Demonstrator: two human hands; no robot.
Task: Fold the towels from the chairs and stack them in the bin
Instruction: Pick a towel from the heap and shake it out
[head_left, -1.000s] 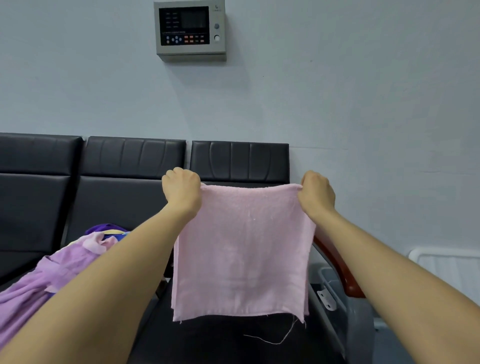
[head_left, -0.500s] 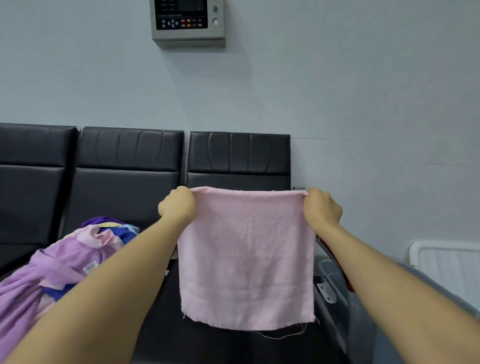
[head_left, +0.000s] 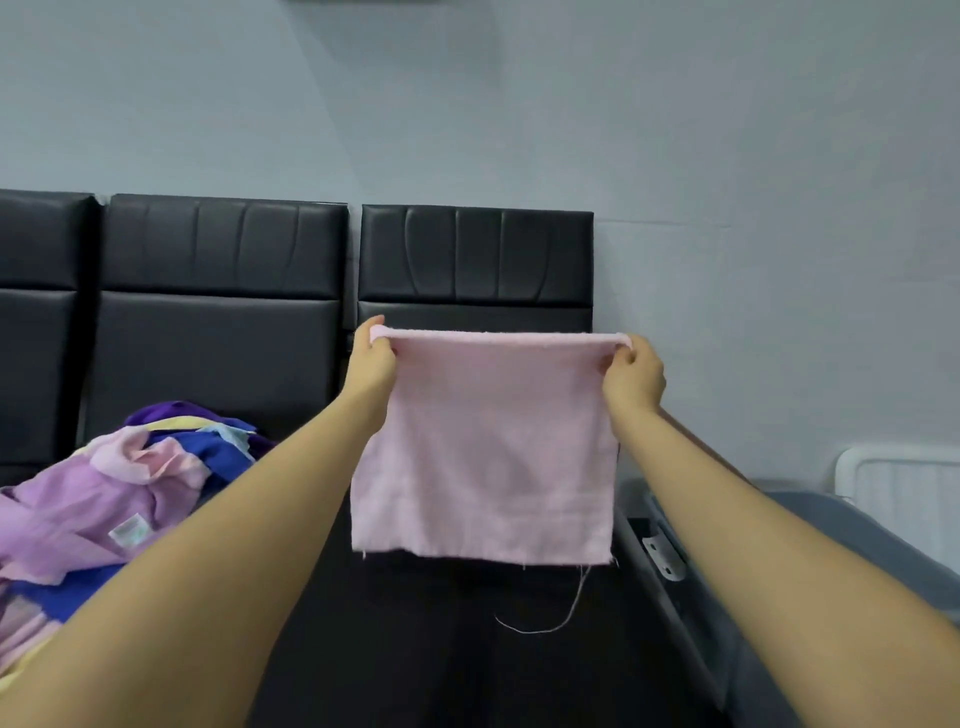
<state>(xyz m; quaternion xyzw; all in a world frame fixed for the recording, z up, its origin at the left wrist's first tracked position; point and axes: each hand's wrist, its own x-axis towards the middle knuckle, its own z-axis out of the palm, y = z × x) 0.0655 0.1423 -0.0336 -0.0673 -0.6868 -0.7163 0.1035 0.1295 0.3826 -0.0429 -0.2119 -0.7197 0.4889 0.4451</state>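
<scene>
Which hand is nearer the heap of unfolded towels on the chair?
Left. The left hand grips the pink towel just right of the heap; the right hand grips the towel's far corner, farther away.

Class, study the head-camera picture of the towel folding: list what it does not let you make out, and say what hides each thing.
- Bin: head view; the right arm and frame edge hide its inside, so contents unknown.
- Towel pile: cut off by the left edge and left arm; count unclear.
- Label on the purple towel: print too small.
- Chair seat behind the pink towel: covered by it.
</scene>
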